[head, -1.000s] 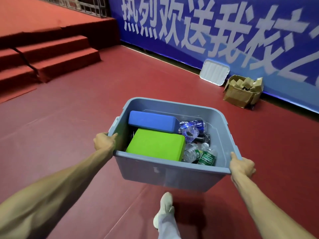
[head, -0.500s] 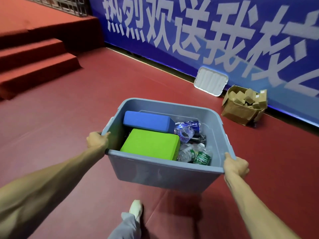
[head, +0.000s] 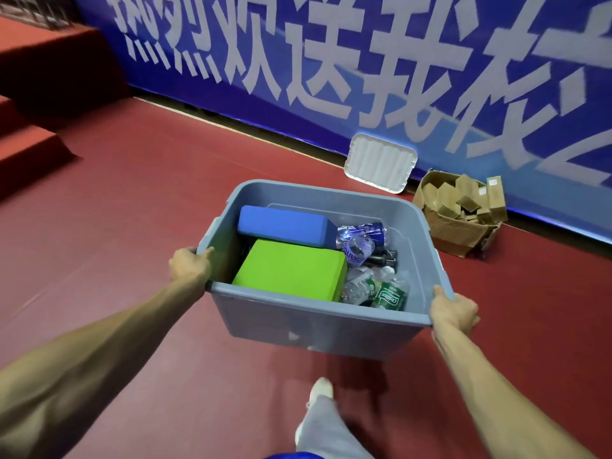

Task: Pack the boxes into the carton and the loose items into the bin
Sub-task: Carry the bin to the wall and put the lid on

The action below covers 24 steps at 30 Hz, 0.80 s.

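- The grey bin is held up off the red floor. The left hand is curled round its left rim, and the right hand is curled round its near right corner.
- Inside it lie a blue foam block, a green foam block, plastic bottles and a crushed can.
- The carton, filled with small cardboard boxes, stands against the banner, beyond the bin's far right corner. A white lid is leaned against the banner beside it.
- The step in hand is judged to be the carrying of the packed bin. A level set-down is probably called for next, with both grips loosed only once the base is borne.
- Open floor is offered ahead and to the left. The steps at far left, the lid and the carton's flaps are edges to be kept clear of.
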Motion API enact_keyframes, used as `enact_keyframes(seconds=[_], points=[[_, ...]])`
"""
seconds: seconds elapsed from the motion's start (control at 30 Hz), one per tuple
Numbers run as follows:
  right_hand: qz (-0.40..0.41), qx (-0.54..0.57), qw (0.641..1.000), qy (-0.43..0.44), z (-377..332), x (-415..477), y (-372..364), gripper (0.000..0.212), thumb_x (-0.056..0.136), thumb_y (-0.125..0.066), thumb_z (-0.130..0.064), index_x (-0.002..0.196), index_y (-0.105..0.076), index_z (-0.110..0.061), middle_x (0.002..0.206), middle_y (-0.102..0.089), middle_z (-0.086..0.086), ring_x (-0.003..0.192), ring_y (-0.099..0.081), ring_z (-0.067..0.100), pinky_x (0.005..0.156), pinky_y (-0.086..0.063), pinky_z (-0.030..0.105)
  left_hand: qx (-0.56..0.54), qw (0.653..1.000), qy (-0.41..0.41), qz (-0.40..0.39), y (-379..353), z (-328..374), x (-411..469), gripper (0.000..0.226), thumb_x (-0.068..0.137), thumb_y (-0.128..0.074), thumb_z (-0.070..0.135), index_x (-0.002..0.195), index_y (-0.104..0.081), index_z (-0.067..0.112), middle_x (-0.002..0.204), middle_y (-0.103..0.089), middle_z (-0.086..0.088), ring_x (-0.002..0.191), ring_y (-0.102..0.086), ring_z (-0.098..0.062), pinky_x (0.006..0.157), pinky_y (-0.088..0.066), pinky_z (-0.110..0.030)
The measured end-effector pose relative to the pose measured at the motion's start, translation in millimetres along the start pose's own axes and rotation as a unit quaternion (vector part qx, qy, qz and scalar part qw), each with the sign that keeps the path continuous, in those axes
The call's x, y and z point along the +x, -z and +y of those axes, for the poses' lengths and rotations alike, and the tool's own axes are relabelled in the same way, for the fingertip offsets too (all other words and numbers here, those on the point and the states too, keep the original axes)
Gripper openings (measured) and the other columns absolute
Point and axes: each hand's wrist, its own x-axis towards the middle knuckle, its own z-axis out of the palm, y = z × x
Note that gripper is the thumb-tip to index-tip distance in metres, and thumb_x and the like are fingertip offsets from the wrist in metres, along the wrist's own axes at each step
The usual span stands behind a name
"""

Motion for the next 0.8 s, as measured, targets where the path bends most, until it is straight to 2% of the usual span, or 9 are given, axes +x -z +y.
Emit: enact_keyframes(seconds=[0.2, 0.5, 0.8], points=[[0.003, 0.000, 1.000, -0.028, -68.9, 118.5, -101.1, 0.037, 0.091, -0.063, -0.027, 0.117, -0.066, -0.001, 0.122, -0.060, 0.028, 0.122, -0.046, 0.041, 0.097, -0.043, 0.043, 0.039, 0.999, -0.014, -0.026, -119.7, 98.0, 105.5, 0.031, 0.087, -0.063, 0.025, 0.105, -0.070, 0.000, 0.096, -0.068, -0.025, 0.090, -0.064, -0.040, 0.078, -0.049, -0.041], [0.023, -0.002, 0.997, -0.071, -185.0, 279.5, -200.7, 0.037, 0.090, -0.062, -0.026, 0.115, -0.066, 0.001, 0.119, -0.061, 0.030, 0.118, -0.049, 0.043, 0.093, -0.045, 0.045, 0.073, 0.995, -0.041, -0.047, -272.1, 264.9, 227.1, 0.034, 0.087, -0.063, 0.026, 0.110, -0.069, 0.002, 0.101, -0.068, -0.026, 0.095, -0.064, -0.040, 0.083, -0.050, -0.042], [0.063, -0.034, 0.995, -0.063, -285.6, 415.8, -330.5, 0.038, 0.090, -0.063, -0.031, 0.112, -0.068, 0.000, 0.115, -0.063, 0.028, 0.115, -0.050, 0.045, 0.091, -0.046, 0.047, 0.069, 0.994, -0.043, -0.073, -421.4, 362.9, 374.5, 0.035, 0.090, -0.062, 0.026, 0.112, -0.067, -0.001, 0.104, -0.067, -0.029, 0.101, -0.060, -0.044, 0.085, -0.047, -0.043]])
